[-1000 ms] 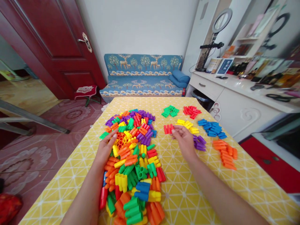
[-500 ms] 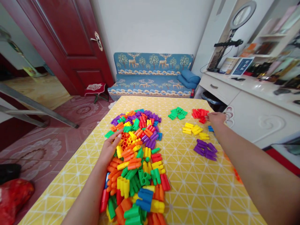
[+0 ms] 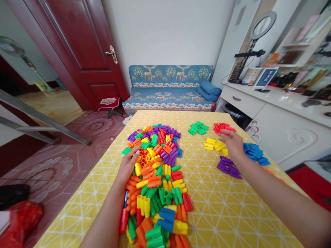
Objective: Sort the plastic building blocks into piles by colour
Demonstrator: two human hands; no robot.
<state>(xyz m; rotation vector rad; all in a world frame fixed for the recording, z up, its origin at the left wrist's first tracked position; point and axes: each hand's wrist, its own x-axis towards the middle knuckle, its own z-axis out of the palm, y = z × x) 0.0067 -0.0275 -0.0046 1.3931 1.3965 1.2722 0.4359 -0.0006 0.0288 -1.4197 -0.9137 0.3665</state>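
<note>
A long heap of mixed coloured plastic tube blocks (image 3: 157, 179) lies on the yellow-clothed table (image 3: 222, 213). My left hand (image 3: 129, 165) rests open on the heap's left side, fingers against orange and yellow blocks. To the right lie sorted groups: green (image 3: 198, 128), red (image 3: 221, 127), yellow (image 3: 216, 145), purple (image 3: 229, 167) and blue (image 3: 254, 153). My right hand (image 3: 232, 143) hovers between the red, yellow and blue groups, fingers loosely spread, with nothing seen in it.
A white cabinet (image 3: 274, 127) with a ring light (image 3: 260, 27) stands right of the table. A blue patterned sofa (image 3: 169, 88) and a dark red door (image 3: 74, 51) are beyond. A red bag (image 3: 20, 220) lies on the floor at left.
My right hand carried red blocks from the table's middle to the red group, let them go, and has drawn back a little. The left hand stayed on the heap.
</note>
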